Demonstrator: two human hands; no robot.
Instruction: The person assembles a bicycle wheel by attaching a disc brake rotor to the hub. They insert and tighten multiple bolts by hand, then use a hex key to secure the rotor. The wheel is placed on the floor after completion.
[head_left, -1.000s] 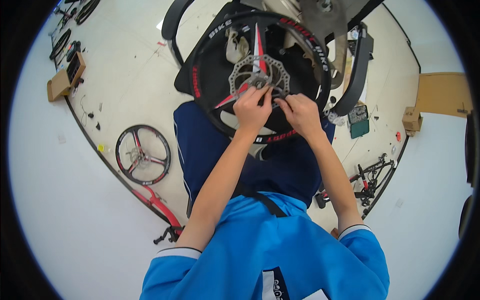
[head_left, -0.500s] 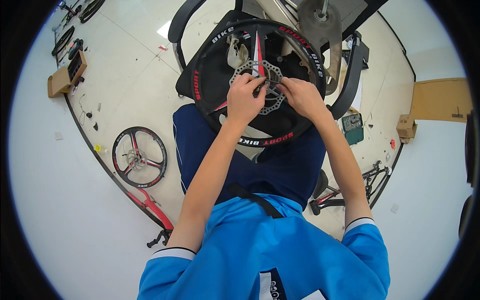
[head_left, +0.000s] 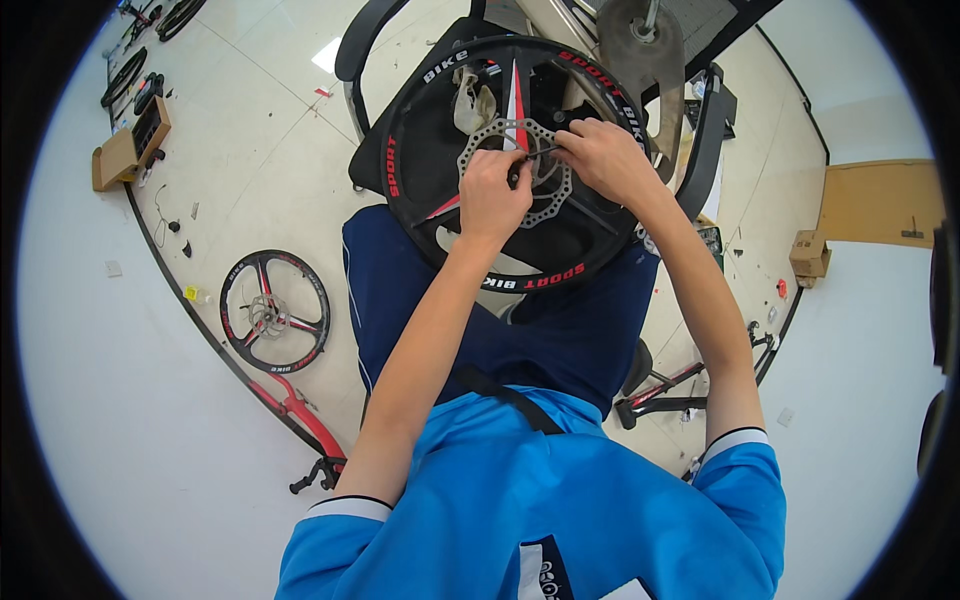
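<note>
A black bicycle wheel with red-and-white accents lies across the chair seat and my knees. At its centre is a silver perforated brake disc. My left hand rests over the left part of the disc, thumb and fingers pinched near the hub; whatever they hold is mostly hidden. From the right, my right hand pinches a thin dark rod, apparently a hex key, whose other end meets the left fingertips. Between the spokes, a pale crumpled cloth or glove shows.
A black office chair has armrests on both sides of the wheel. On the left floor lie a second wheel, a red bike frame and an open cardboard box. Right are a brown carton and a dark bike frame.
My right hand has shifted slightly up, its wrist and forearm swinging right, and the rod's angle has changed. The left hand stays near the hub.
</note>
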